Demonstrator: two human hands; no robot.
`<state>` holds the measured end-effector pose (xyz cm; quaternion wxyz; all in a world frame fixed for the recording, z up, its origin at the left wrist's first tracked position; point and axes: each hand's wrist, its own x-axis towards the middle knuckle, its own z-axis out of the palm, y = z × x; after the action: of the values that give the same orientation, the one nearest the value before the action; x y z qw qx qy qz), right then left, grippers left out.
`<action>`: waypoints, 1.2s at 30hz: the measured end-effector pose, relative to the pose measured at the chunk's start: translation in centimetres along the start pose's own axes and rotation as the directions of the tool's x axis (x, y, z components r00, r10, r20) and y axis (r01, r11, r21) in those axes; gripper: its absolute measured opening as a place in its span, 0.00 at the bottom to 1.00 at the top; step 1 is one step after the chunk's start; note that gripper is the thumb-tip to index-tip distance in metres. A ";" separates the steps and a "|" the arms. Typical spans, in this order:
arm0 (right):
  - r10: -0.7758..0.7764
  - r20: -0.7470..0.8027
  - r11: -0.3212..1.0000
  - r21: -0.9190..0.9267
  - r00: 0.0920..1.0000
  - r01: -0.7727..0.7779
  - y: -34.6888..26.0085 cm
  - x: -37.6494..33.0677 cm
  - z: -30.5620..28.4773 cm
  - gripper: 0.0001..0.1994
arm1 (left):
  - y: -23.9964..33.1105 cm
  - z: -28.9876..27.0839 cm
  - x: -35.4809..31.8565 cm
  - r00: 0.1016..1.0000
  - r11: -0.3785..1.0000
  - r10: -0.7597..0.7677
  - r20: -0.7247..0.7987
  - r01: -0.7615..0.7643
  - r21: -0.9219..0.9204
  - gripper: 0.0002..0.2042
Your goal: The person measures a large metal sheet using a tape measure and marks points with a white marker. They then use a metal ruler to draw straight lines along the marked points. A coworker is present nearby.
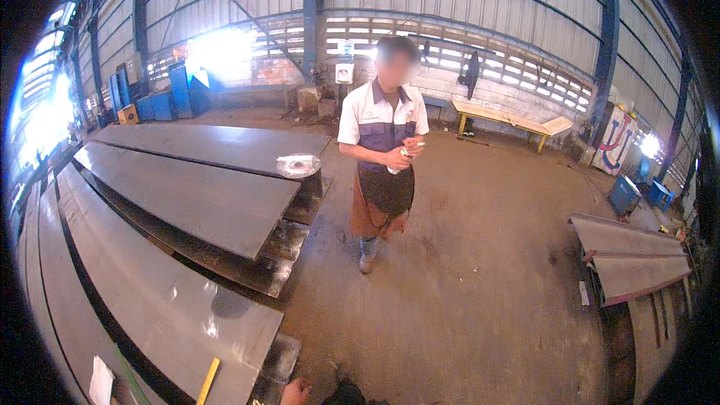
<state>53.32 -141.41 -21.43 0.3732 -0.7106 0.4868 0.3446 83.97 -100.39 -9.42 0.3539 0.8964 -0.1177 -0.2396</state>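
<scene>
Low at the bottom edge, just right of the steel beam's end, my left hand point(296, 391) shows only in part. Its fingers are too small and cut off to tell whether they hold anything. My right hand is out of view. The nearest steel beam point(225, 322) lies beside the left hand, with a yellow measuring strip point(208, 381) and a white piece of paper point(101, 381) on it. A co-worker point(382, 120) in a white and dark shirt and brown apron stands ahead, both hands together around something small and white.
Long steel beams point(187, 191) fill the left side, with a clear plastic-wrapped item point(298, 166) at a far end. At right lie more steel sections point(630, 255). Against the back wall stands a yellow bench point(510, 117); blue cabinets point(180, 90) are far left. Brown floor point(450, 315) lies between.
</scene>
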 end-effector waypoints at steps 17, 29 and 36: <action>-0.610 -0.186 0.774 0.073 0.771 0.629 -43.2 3.7 -22.5 0.19 | 22.1 -7.5 31.3 0.967 0.977 0.214 0.138 -0.214 -0.014 0.16; -0.890 -0.114 0.385 0.331 0.442 0.861 -64.4 10.4 -39.3 0.15 | 29.4 -9.8 45.5 0.986 0.985 0.167 -0.019 -0.166 0.044 0.14; -0.840 -0.058 0.370 0.665 0.539 0.648 -76.9 9.2 -45.8 0.14 | 36.0 -13.1 49.8 0.997 0.997 0.050 -0.058 -0.053 -0.059 0.13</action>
<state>134.74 -166.02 7.84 0.7647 -0.6288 0.1293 0.0561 131.90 -137.72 6.53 0.3901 0.8884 -0.1235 -0.2084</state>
